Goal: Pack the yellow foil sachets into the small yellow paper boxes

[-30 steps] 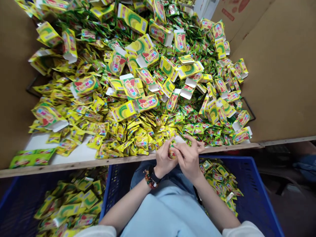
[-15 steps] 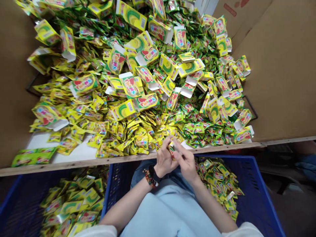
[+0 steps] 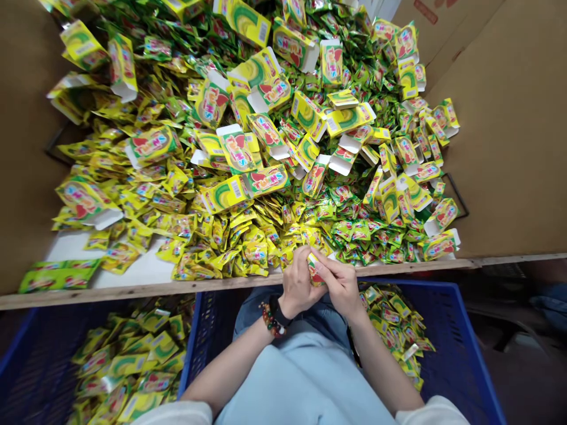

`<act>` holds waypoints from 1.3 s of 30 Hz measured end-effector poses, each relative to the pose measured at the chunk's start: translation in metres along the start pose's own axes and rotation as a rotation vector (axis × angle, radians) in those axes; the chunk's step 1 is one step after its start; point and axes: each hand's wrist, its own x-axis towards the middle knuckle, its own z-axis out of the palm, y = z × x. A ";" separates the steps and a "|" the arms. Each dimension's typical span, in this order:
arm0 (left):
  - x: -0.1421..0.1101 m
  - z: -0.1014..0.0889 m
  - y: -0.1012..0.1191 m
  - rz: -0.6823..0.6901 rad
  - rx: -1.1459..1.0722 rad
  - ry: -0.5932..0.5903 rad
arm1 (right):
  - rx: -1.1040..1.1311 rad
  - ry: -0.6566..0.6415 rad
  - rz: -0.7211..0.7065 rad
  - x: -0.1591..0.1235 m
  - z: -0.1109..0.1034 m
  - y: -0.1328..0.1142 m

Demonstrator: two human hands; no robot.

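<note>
Both my hands meet just over the wooden table edge, pinching a small yellow-green carton [image 3: 315, 270] between their fingers. Its lower part is hidden by my fingers. My left hand [image 3: 299, 284] grips it from the left side, and my right hand [image 3: 339, 285] holds it from the right. Right above my fingers lies a heap of shiny yellow-green sachets [image 3: 266, 236], mixed with flat printed cartons with white flaps, such as one [image 3: 266, 180] near the heap's front.
Blue plastic crates [image 3: 195, 348] under the table edge hold more sachets on both sides of my lap. Cardboard walls [image 3: 509, 130] flank the heap. A wooden table edge [image 3: 133, 292] runs across the front, and white tabletop [image 3: 133, 260] shows at the front left.
My hands have drawn closer around the small carton, and its white flap no longer sticks out at the top. The view has shifted slightly, moving the heap up and to the right.
</note>
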 end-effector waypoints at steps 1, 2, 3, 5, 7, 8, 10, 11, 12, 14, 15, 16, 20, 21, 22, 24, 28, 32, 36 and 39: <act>-0.001 0.000 -0.001 -0.003 -0.006 0.005 | -0.042 -0.034 -0.054 -0.001 -0.002 0.000; -0.002 0.000 -0.002 -0.008 -0.015 0.012 | -0.091 -0.061 -0.116 -0.002 -0.003 0.000; -0.003 0.000 -0.003 -0.012 -0.028 0.021 | -0.143 -0.079 -0.179 -0.003 -0.004 0.001; -0.005 0.001 -0.005 -0.011 -0.056 0.045 | -0.225 -0.078 -0.284 -0.006 -0.001 0.004; -0.006 0.002 -0.006 -0.003 -0.076 0.053 | -0.240 -0.037 -0.326 -0.008 0.005 0.006; -0.006 0.002 -0.006 -0.003 -0.081 0.048 | -0.228 -0.007 -0.325 -0.009 0.009 0.006; -0.006 0.002 -0.006 -0.004 -0.082 0.036 | -0.203 0.042 -0.313 -0.010 0.014 0.005; -0.005 0.001 -0.005 0.001 -0.083 0.032 | -0.205 0.045 -0.312 -0.011 0.014 0.003; -0.004 -0.002 -0.003 0.016 -0.086 0.024 | -0.224 0.030 -0.314 -0.014 0.011 0.000; -0.001 -0.009 0.001 0.080 -0.093 -0.041 | -0.341 -0.017 -0.275 -0.025 -0.006 -0.007; 0.002 -0.014 0.003 0.115 -0.091 -0.095 | -0.446 -0.036 -0.218 -0.033 -0.019 -0.010; 0.005 -0.018 0.006 0.137 -0.075 -0.150 | -0.583 -0.035 -0.127 -0.041 -0.034 -0.012; 0.032 -0.029 0.012 0.009 0.216 -0.223 | -1.096 0.001 0.145 -0.057 -0.083 -0.003; 0.041 -0.028 0.013 -0.063 0.322 -0.232 | -1.122 0.001 0.119 -0.051 -0.086 0.003; 0.050 -0.026 0.013 -0.134 0.421 -0.253 | -1.107 0.008 0.059 -0.040 -0.085 0.009; 0.066 -0.019 0.013 -0.243 0.571 -0.314 | -1.007 0.051 -0.104 -0.005 -0.071 0.021; 0.077 -0.009 0.008 -0.266 0.586 -0.381 | -0.913 0.073 -0.285 0.080 -0.038 0.037; 0.070 -0.010 0.001 -0.261 0.478 -0.344 | -0.760 0.062 -0.333 0.118 -0.031 0.037; 0.071 -0.010 -0.002 -0.273 0.426 -0.351 | -0.381 0.134 -0.268 0.095 -0.041 0.029; 0.074 -0.012 -0.001 -0.246 0.404 -0.356 | -0.246 -0.035 -0.154 0.068 -0.048 0.024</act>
